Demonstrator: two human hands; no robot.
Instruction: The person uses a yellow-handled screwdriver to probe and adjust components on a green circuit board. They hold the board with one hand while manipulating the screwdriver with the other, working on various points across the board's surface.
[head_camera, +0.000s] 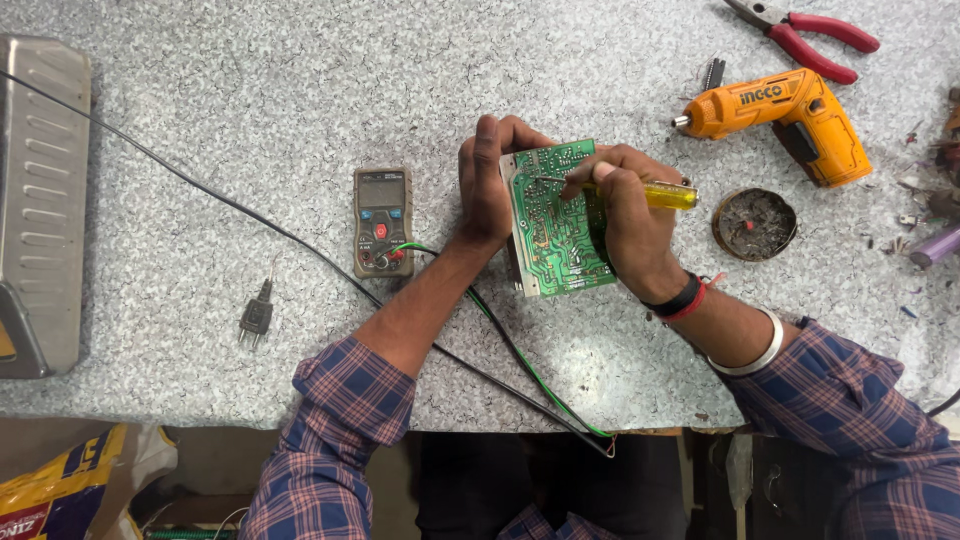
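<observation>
Centre of frame: left hand wraps the left edge of a green circuit board, propping it on the speckled table. Right hand pinches a yellow-handled screwdriver, tip on the board (exact contact spot unclear). Multimeter just left; orange power screwdriver and red pliers upper right.

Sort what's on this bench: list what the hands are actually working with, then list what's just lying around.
In use:
- green circuit board, steadied by the left hand
- yellow-handled screwdriver, in the right hand, tip on the board

Lying about:
- multimeter
- orange cordless screwdriver
- red-handled pliers
- round tin
- loose plug
- metal casing
</observation>
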